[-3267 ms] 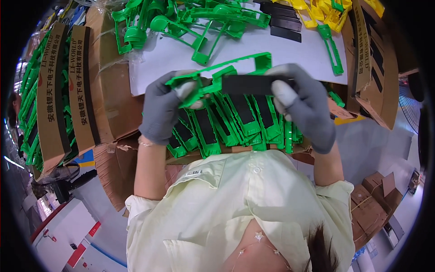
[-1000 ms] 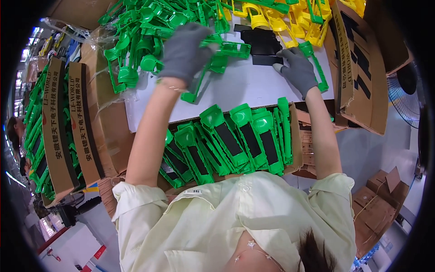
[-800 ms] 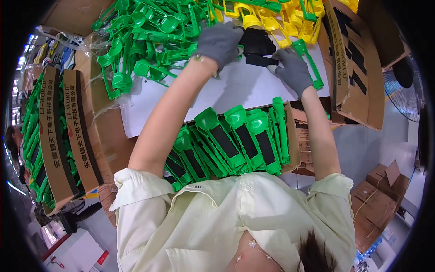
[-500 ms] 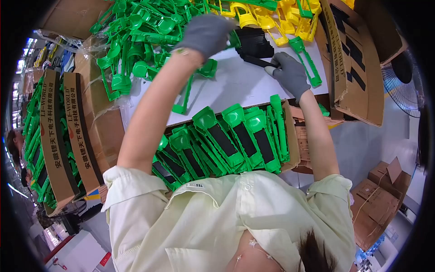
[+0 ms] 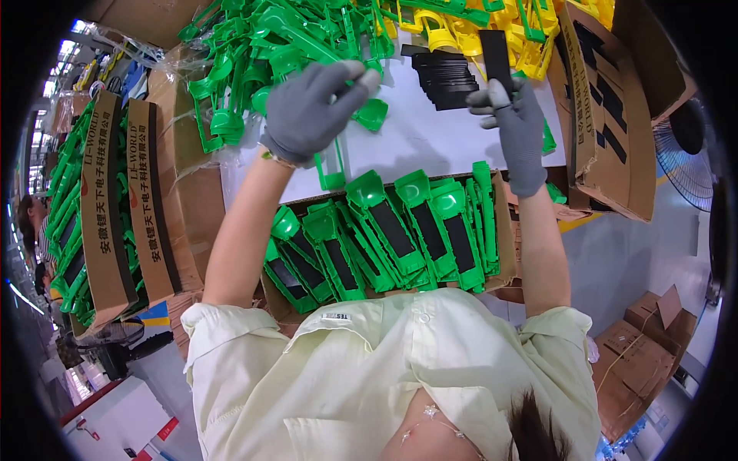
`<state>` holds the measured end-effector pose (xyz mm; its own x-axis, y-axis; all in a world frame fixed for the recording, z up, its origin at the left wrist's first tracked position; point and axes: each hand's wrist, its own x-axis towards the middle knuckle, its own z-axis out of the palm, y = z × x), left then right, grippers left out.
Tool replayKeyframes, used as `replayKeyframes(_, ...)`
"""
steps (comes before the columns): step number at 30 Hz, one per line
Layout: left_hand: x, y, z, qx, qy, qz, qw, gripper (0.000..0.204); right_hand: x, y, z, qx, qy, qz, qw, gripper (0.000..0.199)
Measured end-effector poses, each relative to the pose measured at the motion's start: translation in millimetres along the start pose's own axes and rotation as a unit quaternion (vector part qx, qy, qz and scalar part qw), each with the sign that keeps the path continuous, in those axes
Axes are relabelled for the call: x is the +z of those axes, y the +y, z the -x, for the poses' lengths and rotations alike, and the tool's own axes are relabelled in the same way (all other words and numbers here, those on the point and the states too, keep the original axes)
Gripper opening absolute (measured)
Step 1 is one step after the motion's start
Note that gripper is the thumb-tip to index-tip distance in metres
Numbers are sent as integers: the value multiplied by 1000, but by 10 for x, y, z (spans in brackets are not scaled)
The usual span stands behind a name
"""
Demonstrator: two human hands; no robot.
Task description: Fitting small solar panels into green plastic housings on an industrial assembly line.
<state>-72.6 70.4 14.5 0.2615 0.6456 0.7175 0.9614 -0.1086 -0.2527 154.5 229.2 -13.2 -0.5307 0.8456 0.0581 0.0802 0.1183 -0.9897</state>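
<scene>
My right hand [image 5: 518, 131], in a grey glove, grips a flat black strip [image 5: 496, 55] and holds it up above the white tabletop. A stack of similar black strips [image 5: 446, 80] fans out just left of it. My left hand [image 5: 314, 114], also gloved, is raised at the near edge of the green plastic pile, its thumb and fingers bent together. A long green plastic part [image 5: 300, 37] ends near those fingertips; whether they hold anything is hidden.
Before me a carton holds rows of green parts with black strips [image 5: 390, 230]. Yellow parts [image 5: 530, 58] lie at the back right. Open cartons stand left [image 5: 108, 230] and right [image 5: 626, 165]; a fan [image 5: 684, 165] is beyond the right one.
My right hand has lifted a black strip away from the stack and turned it upright. My left hand has drawn back from the stack, toward me and to the left.
</scene>
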Motion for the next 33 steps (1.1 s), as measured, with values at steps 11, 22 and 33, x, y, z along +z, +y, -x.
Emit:
replayKeyframes(11,-177,1000,-160,73,-55,234,968,34,308,-396,429,96,-347,-256,897,45)
replayKeyframes(22,-511,953,195,-468,77,365,801,30,210,-310,789,32,-150,58,986,29)
replayKeyframes(33,-635,899,260,-600,-217,701,318,58,176,-346,1089,-522,-223,427,704,15)
